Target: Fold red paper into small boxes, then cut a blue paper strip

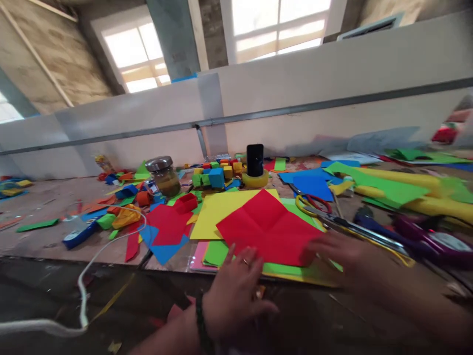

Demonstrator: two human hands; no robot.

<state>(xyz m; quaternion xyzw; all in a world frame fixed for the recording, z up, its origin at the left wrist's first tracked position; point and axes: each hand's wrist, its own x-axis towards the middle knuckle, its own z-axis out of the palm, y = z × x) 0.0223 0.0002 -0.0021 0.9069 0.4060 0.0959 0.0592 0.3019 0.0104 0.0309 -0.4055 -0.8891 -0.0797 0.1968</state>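
A creased square of red paper (264,227) lies over a yellow sheet (210,212) and green sheets (216,254) near the table's front edge. My left hand (238,283) is open, fingers spread, with its fingertips at the paper's lower left edge. A ring and a dark bracelet show on this hand and wrist. At the red paper's right corner is my right hand (332,254), smeared by motion; whether its fingers grip the corner cannot be made out. Scissors with yellow and red handles (310,206) lie just beyond the right hand.
Folded paper cubes (216,177) sit behind the sheets, beside a phone (254,160) standing in a yellow tape roll (254,181). A lidded glass jar (162,175) stands left of them. A white cable (83,291) crosses the left front edge. Paper scraps surround a blue glue bottle (83,234).
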